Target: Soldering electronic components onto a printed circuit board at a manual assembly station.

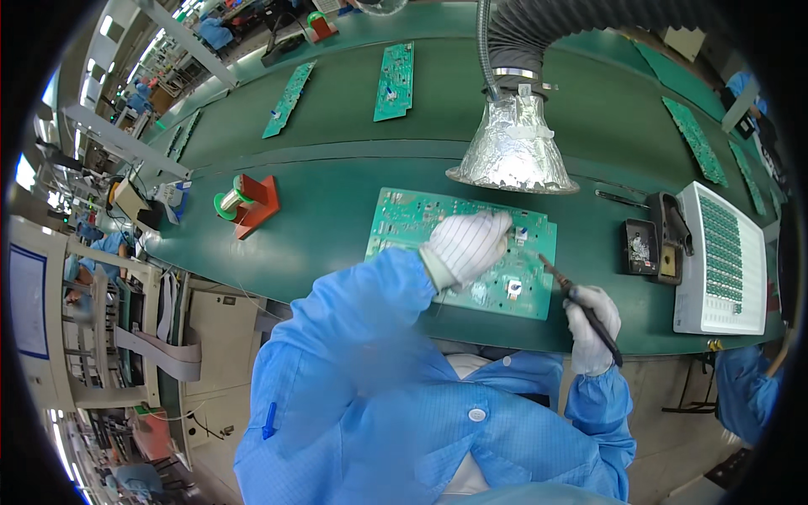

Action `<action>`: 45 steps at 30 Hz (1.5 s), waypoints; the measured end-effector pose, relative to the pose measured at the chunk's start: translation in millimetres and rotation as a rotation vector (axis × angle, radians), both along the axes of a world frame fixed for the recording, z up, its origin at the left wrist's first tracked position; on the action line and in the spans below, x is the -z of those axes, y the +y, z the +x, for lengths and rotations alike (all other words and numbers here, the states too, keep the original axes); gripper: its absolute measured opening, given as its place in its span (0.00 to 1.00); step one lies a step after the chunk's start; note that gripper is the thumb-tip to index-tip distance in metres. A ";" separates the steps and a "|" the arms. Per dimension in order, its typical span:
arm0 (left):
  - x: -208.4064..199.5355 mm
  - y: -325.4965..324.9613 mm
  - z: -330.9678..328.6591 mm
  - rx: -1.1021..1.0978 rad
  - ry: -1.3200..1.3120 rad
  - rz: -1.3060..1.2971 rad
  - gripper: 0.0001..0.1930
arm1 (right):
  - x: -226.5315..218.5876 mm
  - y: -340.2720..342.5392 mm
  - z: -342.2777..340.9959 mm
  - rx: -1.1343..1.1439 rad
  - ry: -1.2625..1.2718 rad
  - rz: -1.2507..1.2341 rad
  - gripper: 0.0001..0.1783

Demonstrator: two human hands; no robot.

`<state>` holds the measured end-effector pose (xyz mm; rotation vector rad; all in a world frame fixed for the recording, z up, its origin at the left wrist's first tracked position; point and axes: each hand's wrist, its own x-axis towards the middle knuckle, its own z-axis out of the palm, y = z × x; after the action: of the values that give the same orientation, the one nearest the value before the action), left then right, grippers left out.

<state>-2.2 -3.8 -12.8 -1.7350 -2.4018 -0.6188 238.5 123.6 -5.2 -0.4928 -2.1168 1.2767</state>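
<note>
A large green circuit board (404,220) lies flat on the green bench in front of me. My left hand (465,246), in a white striped glove, rests over the board's middle with its fingers curled together. Whatever those fingertips hold, if anything, is hidden. Just right of them sits a small white part with a blue shaft (522,233), and a white square part (514,289) is mounted nearer to me. In my gloved right hand (582,343) is a soldering iron (559,277), its tip pointing up-left over the board's right side, apparently just above the surface.
A foil-wrapped fume hood (512,145) hangs beyond the board. Left stands a solder spool (227,204) on a red holder (261,210). Rightward are tweezers (621,199), a black box (640,246), an iron stand (672,220) and a white tray (756,313) of small boards. More boards (394,80) lie behind.
</note>
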 end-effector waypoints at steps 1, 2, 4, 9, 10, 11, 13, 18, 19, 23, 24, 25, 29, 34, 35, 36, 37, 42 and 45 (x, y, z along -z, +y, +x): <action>-3.6 5.1 -3.8 0.011 -0.049 -0.033 0.08 | -0.2 -0.4 3.2 0.087 -0.063 -0.137 0.11; -8.2 8.4 -6.7 -0.017 -0.099 -0.073 0.09 | 1.5 1.5 4.8 0.120 -0.028 -0.268 0.12; -17.8 8.4 -5.5 -0.014 -0.076 -0.007 0.10 | 7.8 10.3 10.5 0.237 0.044 -0.341 0.13; -28.9 -22.8 20.5 0.111 -0.634 0.109 0.10 | 36.8 58.2 40.6 0.547 0.328 -0.004 0.16; -28.1 -31.9 26.3 0.132 -0.708 0.073 0.11 | 42.6 69.3 46.2 0.585 0.324 0.122 0.15; -27.5 -41.5 29.4 0.079 -0.719 -0.003 0.11 | 47.0 78.8 51.1 0.616 0.355 0.315 0.15; -26.7 -59.0 33.2 0.298 -0.050 -0.148 0.14 | 51.8 89.8 58.8 0.635 0.252 0.252 0.15; -31.6 -84.2 42.5 0.034 -0.922 -0.327 0.14 | 40.1 63.0 45.6 0.739 0.193 -0.065 0.15; -31.8 -82.8 45.5 0.030 -0.964 -0.320 0.14 | 37.3 48.1 38.8 0.668 0.245 -0.041 0.15; -32.8 -65.3 51.8 -0.272 -1.234 -0.295 0.12 | 30.7 -7.5 9.4 0.532 0.325 -0.228 0.08; -35.8 -60.5 50.3 0.045 -0.743 -0.179 0.12 | 30.6 -17.2 6.0 0.479 0.347 -0.239 0.08; -40.2 -57.1 50.2 0.311 -0.273 -0.127 0.12 | 30.8 -24.5 2.6 0.435 0.362 -0.305 0.08; -77.1 -53.0 40.8 0.014 -0.920 -0.101 0.14 | 31.8 -32.5 3.5 0.389 0.325 -0.287 0.08; -104.6 -30.7 34.5 0.238 -0.623 -0.022 0.12 | 32.5 -27.3 8.6 0.348 0.306 -0.054 0.11; -102.7 -25.3 36.6 0.279 -0.490 -0.017 0.12 | 32.8 -26.0 9.6 0.358 0.296 0.002 0.12; -99.5 -19.3 38.1 0.355 -0.382 -0.028 0.12 | 33.5 -24.7 8.6 0.361 0.296 0.040 0.12; -94.8 -15.9 41.5 0.207 -0.379 -0.065 0.12 | 34.6 -23.1 7.2 0.376 0.312 0.082 0.13; -78.2 -0.1 32.5 0.037 -0.392 -0.136 0.10 | 39.5 -19.2 7.1 0.358 0.395 0.133 0.11; -70.8 6.9 26.2 0.044 -0.203 -0.075 0.09 | 40.8 -20.0 9.2 0.365 0.354 0.184 0.12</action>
<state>24.1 3.1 58.0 -1.8416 -2.5573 -0.7534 247.7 103.6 -46.0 -0.5024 -1.7306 0.8789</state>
